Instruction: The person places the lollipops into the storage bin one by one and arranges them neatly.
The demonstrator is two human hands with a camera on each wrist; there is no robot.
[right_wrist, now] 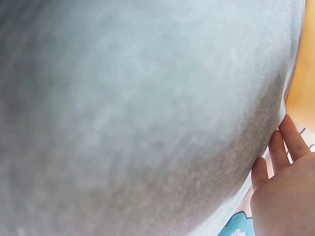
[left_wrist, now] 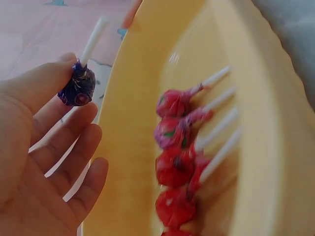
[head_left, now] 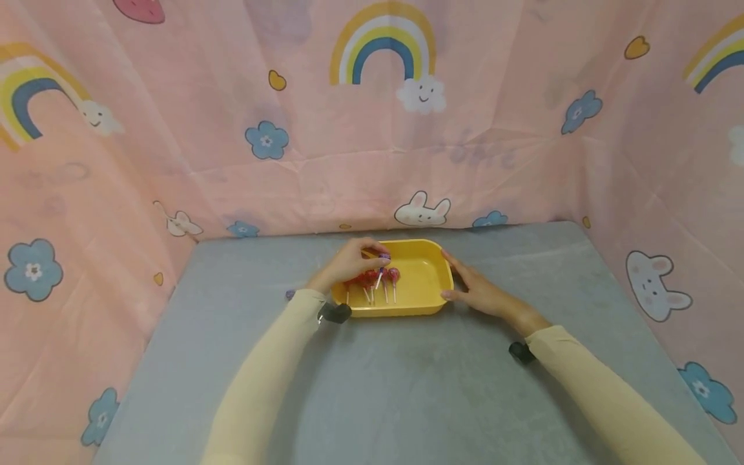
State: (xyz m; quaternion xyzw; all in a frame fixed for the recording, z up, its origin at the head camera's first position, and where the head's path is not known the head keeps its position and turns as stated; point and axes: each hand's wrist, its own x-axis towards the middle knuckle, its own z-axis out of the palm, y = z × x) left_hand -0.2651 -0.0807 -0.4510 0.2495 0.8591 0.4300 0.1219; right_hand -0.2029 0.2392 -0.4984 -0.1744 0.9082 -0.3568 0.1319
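Note:
My left hand (head_left: 351, 261) pinches a lollipop in dark purple wrapping (left_wrist: 78, 88) between thumb and forefinger, its white stick pointing up in the left wrist view. The other fingers are spread loosely. This hand is above the left part of a yellow tray (head_left: 429, 281). Inside the tray lies a row of lollipops, pink ones (left_wrist: 173, 103) at one end and red ones (left_wrist: 174, 168) beside them, their sticks side by side. At the tray's right end, my right hand (head_left: 481, 292) rests with thumb and fingers spread against the outer wall.
Beside the tray, partly behind my left wrist, a small purple thing (head_left: 290, 294) lies on the grey tabletop (head_left: 395, 387). A pink patterned curtain (head_left: 302, 181) hangs along the back and both sides of the table.

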